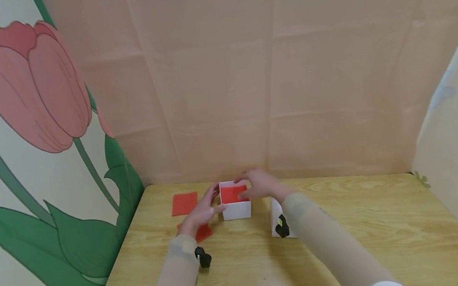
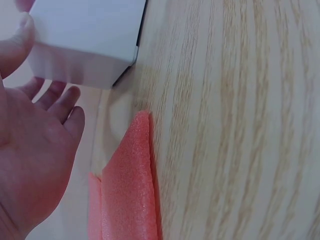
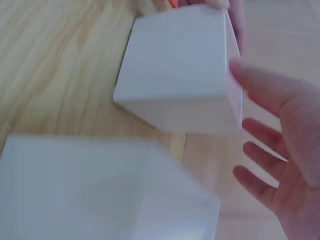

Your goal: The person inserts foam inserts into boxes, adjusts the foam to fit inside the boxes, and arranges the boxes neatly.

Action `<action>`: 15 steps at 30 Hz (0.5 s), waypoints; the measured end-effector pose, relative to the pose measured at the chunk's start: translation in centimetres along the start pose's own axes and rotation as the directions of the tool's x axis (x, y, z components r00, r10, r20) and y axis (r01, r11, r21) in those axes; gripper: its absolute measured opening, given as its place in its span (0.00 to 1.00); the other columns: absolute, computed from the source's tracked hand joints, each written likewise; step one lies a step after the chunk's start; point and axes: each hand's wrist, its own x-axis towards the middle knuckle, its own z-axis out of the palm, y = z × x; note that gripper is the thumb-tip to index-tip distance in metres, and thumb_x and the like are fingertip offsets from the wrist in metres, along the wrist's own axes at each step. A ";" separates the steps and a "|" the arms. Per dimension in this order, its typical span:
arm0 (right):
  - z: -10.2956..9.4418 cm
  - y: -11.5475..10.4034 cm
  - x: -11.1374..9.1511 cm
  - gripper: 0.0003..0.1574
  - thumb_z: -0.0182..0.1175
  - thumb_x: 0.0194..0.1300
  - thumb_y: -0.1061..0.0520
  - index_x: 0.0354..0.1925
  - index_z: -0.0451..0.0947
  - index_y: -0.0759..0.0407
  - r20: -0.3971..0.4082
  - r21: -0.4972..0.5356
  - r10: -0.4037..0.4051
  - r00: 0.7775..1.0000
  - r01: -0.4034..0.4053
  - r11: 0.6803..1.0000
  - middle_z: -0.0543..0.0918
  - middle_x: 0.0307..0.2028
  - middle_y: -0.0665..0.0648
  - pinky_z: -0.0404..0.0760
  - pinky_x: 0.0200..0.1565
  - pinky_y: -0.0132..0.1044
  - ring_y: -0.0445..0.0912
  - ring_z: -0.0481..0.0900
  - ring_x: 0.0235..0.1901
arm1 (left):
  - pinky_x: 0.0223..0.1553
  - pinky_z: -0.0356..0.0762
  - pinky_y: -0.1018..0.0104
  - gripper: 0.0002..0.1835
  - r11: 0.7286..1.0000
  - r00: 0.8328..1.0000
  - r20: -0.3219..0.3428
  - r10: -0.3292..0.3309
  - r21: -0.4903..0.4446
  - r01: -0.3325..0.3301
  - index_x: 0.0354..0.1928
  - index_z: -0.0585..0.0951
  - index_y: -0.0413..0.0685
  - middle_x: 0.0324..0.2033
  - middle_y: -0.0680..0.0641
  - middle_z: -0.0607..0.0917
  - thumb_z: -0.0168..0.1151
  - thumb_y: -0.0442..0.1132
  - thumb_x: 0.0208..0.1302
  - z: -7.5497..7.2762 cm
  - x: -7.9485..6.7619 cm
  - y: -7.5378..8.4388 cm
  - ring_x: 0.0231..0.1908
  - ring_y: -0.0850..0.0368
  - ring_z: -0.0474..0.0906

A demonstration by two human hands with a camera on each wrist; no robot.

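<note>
A white open-topped box (image 1: 237, 211) stands on the table, with a red foam sheet (image 1: 232, 194) lying inside it. My left hand (image 1: 203, 212) holds the box at its left side, the thumb on the front face and the fingers along the side wall. At the right rim is my right hand (image 1: 261, 184), its thumb reaching over the edge into the opening. In the right wrist view the other fingers of that hand (image 3: 295, 145) are spread loosely beside the box, with nothing between them.
Two stacks or pieces of red foam lie left of the box, one flat farther back (image 1: 184, 204) and one (image 1: 204, 233) partly under my left wrist. A white box-like piece (image 1: 274, 213) sits to the right, half hidden by my right forearm. A draped wall borders the wooden table (image 1: 250, 274).
</note>
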 end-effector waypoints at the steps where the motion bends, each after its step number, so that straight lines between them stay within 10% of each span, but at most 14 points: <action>1: 0.0 0.3 0.0 0.37 0.79 0.63 0.49 0.66 0.82 0.59 0.002 0.018 0.017 1.000 -0.017 1.000 0.83 0.65 0.61 0.76 0.68 0.57 0.59 0.78 0.66 | 0.80 0.49 0.38 0.50 1.000 1.000 0.000 0.001 0.007 -0.001 0.87 0.49 0.51 0.84 0.43 0.56 0.68 0.45 0.75 -0.1 0.0 0.0 0.82 0.41 0.51; 6: -1.0 2.2 -1.5 0.57 0.80 0.61 0.44 0.78 0.67 0.64 0.058 0.171 -0.013 0.998 0.003 0.985 0.74 0.74 0.67 0.69 0.72 0.63 0.63 0.71 0.73 | 0.80 0.50 0.40 0.50 1.000 1.000 -0.003 -0.015 0.016 0.015 0.87 0.48 0.50 0.84 0.44 0.55 0.68 0.46 0.75 -0.5 0.1 0.2 0.82 0.42 0.51; 15: -0.7 2.3 -1.6 0.62 0.81 0.60 0.43 0.81 0.62 0.64 0.098 0.173 0.001 0.995 -0.018 0.985 0.69 0.77 0.66 0.66 0.75 0.59 0.61 0.67 0.76 | 0.80 0.49 0.39 0.51 1.000 1.000 0.009 0.008 0.001 -0.008 0.87 0.48 0.49 0.84 0.43 0.55 0.68 0.46 0.74 -0.9 0.1 0.1 0.82 0.40 0.51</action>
